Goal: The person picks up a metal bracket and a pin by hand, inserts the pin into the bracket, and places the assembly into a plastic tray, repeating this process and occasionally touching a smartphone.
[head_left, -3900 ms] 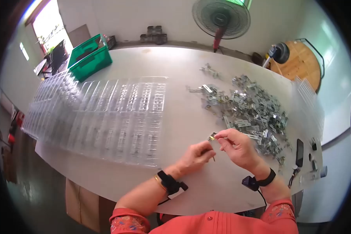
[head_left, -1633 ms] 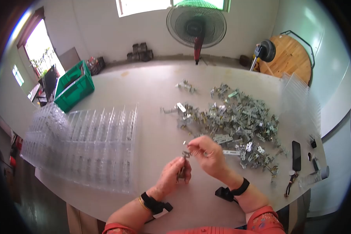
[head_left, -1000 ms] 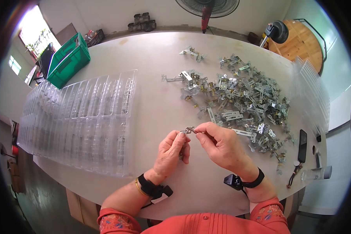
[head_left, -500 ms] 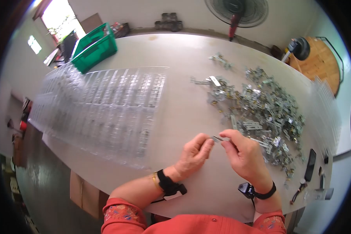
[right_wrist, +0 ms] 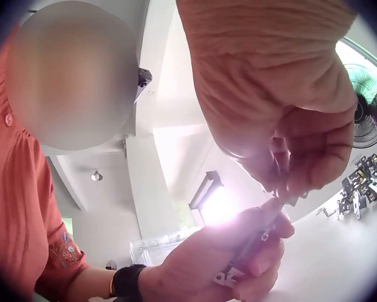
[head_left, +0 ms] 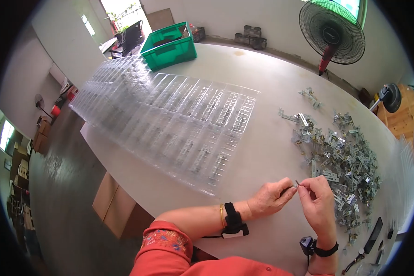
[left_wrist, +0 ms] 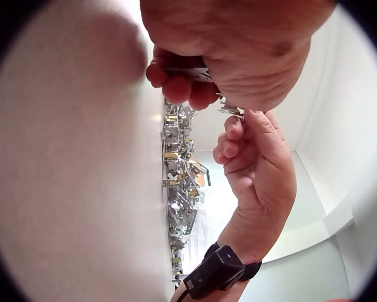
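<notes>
Your left hand fingers grip a small metal bracket | your right hand fingers pinch its right end

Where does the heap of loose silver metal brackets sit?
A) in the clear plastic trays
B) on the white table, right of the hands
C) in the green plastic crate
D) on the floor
B: the heap of loose silver metal brackets lies on the white table beside the right hand.

Bright daylight, fisheye edges, wrist glare
</notes>
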